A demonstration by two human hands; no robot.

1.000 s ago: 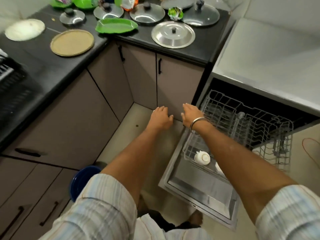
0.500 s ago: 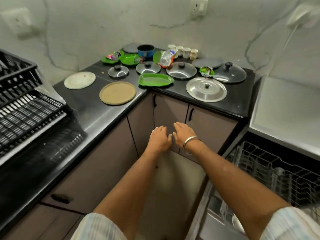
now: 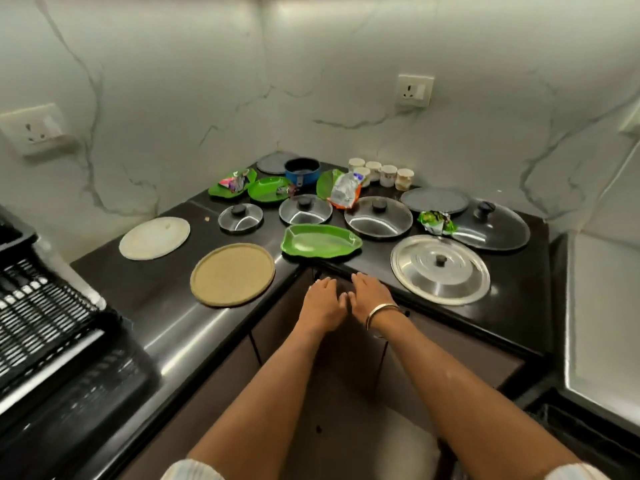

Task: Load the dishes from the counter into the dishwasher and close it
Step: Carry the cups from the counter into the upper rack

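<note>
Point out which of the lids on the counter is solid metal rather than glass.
The steel lid, the big one at the counter's front edge nearest the right hand. The other four knobbed lids are see-through glass; this one is opaque and ridged.

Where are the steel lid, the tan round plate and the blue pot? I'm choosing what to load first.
steel lid point(image 3: 440, 270), head view, on its domed top just below the knob.
tan round plate point(image 3: 232, 274), head view, on its flat middle.
blue pot point(image 3: 302, 171), head view, on its blue side wall.

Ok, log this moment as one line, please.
phase: reaching toward counter | left hand: open, empty | right hand: open, empty | nearest: green tray, steel lid
</note>
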